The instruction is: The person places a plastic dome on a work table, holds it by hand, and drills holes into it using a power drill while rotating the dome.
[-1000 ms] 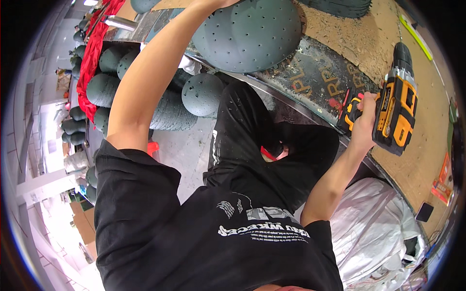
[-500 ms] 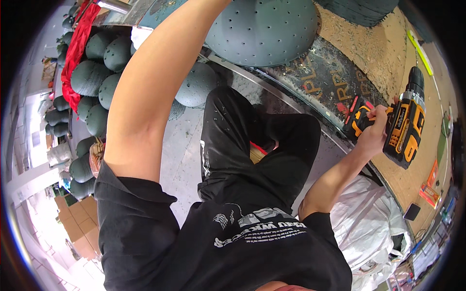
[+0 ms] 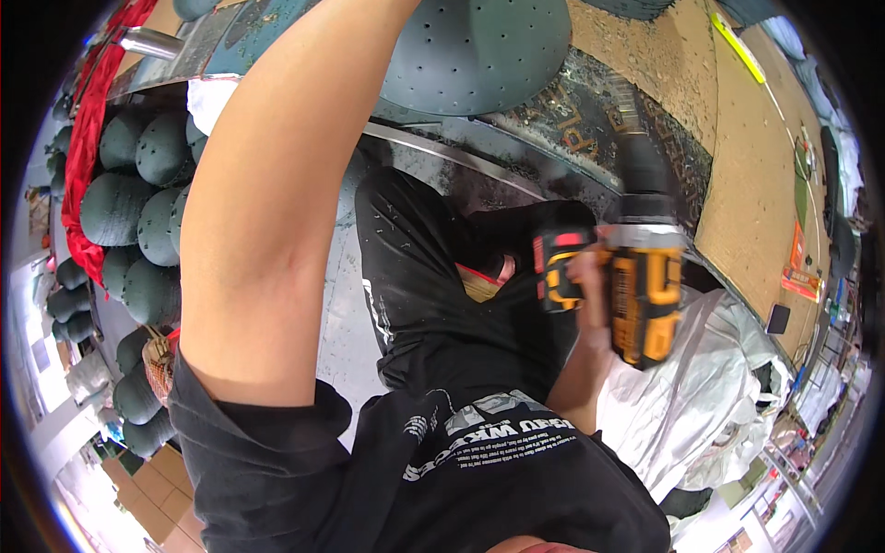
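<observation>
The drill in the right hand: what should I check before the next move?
1. Drill gripped by the right hand: ok, the hand is around its handle.
2. Drill bit apart from the grey dome: ok, a gap shows beside the dome's rim.
3. Bit straight and undamaged: cannot tell, it is blurred.
4. Left hand safely away from the bit: cannot tell, it lies outside the picture.
5. Brown sheet free of crumbs: not ok, dark bits are scattered on it.
</observation>
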The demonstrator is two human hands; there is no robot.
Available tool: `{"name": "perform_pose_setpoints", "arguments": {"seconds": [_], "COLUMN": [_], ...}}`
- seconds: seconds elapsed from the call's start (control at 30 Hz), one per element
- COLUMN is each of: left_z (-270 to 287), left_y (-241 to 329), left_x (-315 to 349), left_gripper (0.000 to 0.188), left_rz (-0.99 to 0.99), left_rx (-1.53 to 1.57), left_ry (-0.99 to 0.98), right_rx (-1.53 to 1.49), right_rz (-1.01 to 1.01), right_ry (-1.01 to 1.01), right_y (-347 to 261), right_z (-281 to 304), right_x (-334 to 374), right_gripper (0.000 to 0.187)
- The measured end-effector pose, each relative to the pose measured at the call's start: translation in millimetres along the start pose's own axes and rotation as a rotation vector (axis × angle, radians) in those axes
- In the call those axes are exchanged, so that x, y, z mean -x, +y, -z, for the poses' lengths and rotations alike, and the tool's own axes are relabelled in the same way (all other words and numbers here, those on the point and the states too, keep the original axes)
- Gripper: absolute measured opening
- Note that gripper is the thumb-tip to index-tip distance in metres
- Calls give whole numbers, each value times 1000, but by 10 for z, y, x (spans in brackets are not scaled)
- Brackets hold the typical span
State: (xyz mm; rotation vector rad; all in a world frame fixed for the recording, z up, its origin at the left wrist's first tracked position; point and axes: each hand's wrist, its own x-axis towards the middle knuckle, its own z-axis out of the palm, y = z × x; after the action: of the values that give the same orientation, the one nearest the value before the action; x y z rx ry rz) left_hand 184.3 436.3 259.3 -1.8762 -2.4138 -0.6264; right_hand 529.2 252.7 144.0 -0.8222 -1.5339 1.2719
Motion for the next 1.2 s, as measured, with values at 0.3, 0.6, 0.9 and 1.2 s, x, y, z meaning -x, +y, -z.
{"name": "perform_pose_setpoints", "arguments": {"seconds": [0.3,0.6,0.9,1.2], "left_z": [34,78,46,34], "left_y": [-8,-36,1,2], "left_x": [55,72,47,35], "left_gripper": [46,45,46,48], "left_rz": [-4,5,1,-26], "left_rx": [14,-18,-7,-45], "left_ry": [-36,-47,-47,-45], "right_rx": [682,373,363,625], "right_rz": [183,68,70,22], "right_ry": [-149,-146,-204,-270], "right_y": [468,324,461,225], "right_z": [-439,-545,-480,-538], "right_x": [536,362,369,289], "right_gripper": [19,19,26,38]}}
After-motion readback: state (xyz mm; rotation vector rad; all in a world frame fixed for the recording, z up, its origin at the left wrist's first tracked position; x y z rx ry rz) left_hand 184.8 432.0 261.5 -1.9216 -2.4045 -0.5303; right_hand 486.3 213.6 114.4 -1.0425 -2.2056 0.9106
